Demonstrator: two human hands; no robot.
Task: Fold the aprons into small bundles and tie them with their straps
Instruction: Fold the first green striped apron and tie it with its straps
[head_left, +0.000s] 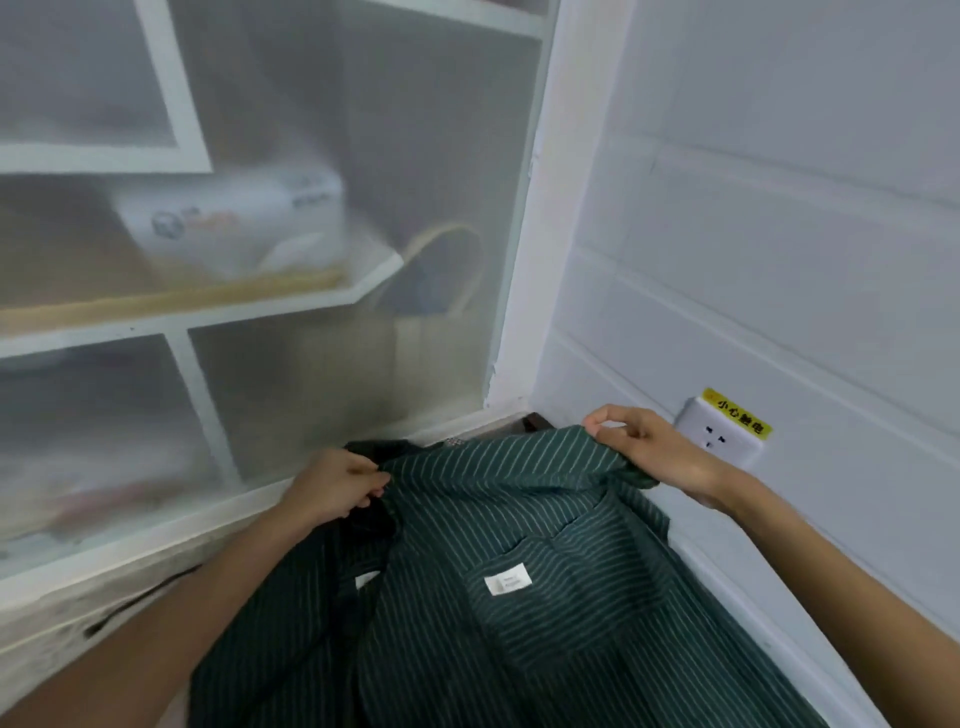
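Note:
A dark green apron (519, 545) with thin white stripes hangs spread out in front of me, its chest pocket with a white label (508, 583) facing up. My left hand (337, 483) pinches the apron's top left edge, next to a dark strap (363, 525) that drops below it. My right hand (644, 447) grips the top right corner, fingers curled over the cloth. Both hands hold the top edge lifted and stretched between them. The apron's lower part runs out of view at the bottom.
A frosted glass cabinet (270, 312) with white shelves and blurred boxes stands close on the left. A white tiled wall (779, 260) closes the right side, with a socket (719, 436) and yellow warning sticker just behind my right hand.

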